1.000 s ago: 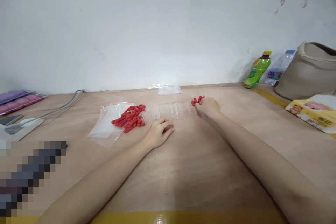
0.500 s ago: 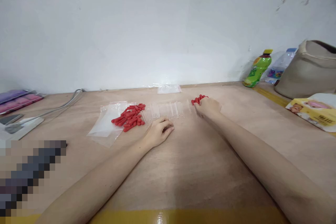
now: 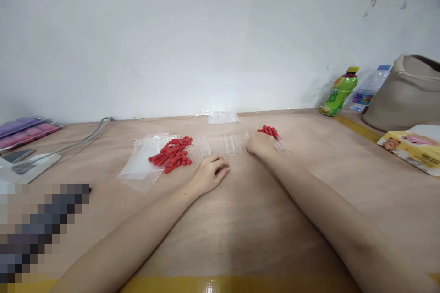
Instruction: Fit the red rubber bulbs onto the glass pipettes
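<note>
Shifted leftward across the wooden table (image 3: 240, 219), the right hand (image 3: 257, 143) touches a fan of red-capped tubes (image 3: 273, 136), grip unclear. The left hand (image 3: 209, 174), fingers curled, meets the clear tube row (image 3: 216, 145); a nudge could scatter it.

Matt wood, clear plastic, dull red.
My table (image 3: 240, 219) is pale matt wood with a glossy yellow strip (image 3: 206, 284) at its edge; the tubes (image 3: 216, 145) and the bag (image 3: 137, 165) are clear shiny plastic, the caps (image 3: 172, 155) smooth matt red.
</note>
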A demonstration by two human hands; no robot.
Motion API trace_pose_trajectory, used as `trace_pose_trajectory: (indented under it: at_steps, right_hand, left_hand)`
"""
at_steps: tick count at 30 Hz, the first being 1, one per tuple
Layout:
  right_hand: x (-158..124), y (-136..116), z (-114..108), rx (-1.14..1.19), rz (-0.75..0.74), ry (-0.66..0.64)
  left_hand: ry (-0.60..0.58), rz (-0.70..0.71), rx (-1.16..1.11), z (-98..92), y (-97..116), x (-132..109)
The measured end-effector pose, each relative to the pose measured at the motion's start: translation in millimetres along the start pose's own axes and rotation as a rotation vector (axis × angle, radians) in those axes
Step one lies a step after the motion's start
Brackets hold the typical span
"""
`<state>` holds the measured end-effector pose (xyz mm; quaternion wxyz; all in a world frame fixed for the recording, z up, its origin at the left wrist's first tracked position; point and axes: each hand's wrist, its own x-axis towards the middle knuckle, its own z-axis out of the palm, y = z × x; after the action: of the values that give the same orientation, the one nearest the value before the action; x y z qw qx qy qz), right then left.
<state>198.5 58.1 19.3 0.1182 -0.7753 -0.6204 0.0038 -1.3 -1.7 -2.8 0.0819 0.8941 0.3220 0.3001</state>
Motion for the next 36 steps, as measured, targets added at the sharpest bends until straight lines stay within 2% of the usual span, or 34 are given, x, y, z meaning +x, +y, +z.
trace_pose_trajectory:
  at_steps: [3, 7, 11, 13, 17, 20, 23, 26, 28, 30, 36]
  right_hand:
    - [-12.4, -0.4, -1.1, -0.015, -0.063, 0.072]
    - [-39.1, 10.0, 0.6, -0.011, -0.326, 0.345]
    - [-63.6, 27.9, 10.5, 0.161, -0.643, 0.345]
    - [-70.9, 34.6, 16.2, 0.244, -0.731, 0.360]
    - [-74.5, 38.5, 20.8, 0.316, -0.804, 0.371]
    - [-72.4, 37.0, 19.8, 0.347, -0.827, 0.330]
    - [-70.4, 36.4, 19.7, 0.386, -0.816, 0.317]
    - [-70.0, 36.9, 20.5, 0.394, -0.806, 0.310]
    - [-70.5, 37.0, 20.3, 0.388, -0.799, 0.303]
    - [-71.6, 36.5, 18.9, 0.386, -0.792, 0.294]
    - [-73.8, 35.0, 14.9, 0.377, -0.776, 0.264]
  left_hand:
    - [0.003, 0.008, 0.000, -0.9, 0.2, 0.2]
    - [0.004, -0.001, 0.015, -1.1, 0.8, 0.1]
    - [0.084, -0.020, 0.104, -0.5, 4.0, 0.3]
    - [0.151, -0.058, 0.179, -4.5, 5.4, 2.2]
    - [0.249, -0.212, 0.376, -30.8, -5.9, 11.7]
    - [0.269, -0.361, 0.512, -61.2, -35.3, 21.5]
    - [0.116, -0.399, 0.611, -88.9, -74.4, 30.9]
    - [-0.140, -0.260, 0.592, -106.7, -105.2, 39.2]
    - [-0.263, -0.171, 0.573, -112.2, -116.6, 43.3]
    - [-0.313, -0.130, 0.565, -113.6, -122.4, 46.0]
    - [-0.321, -0.110, 0.536, -111.2, -129.6, 47.9]
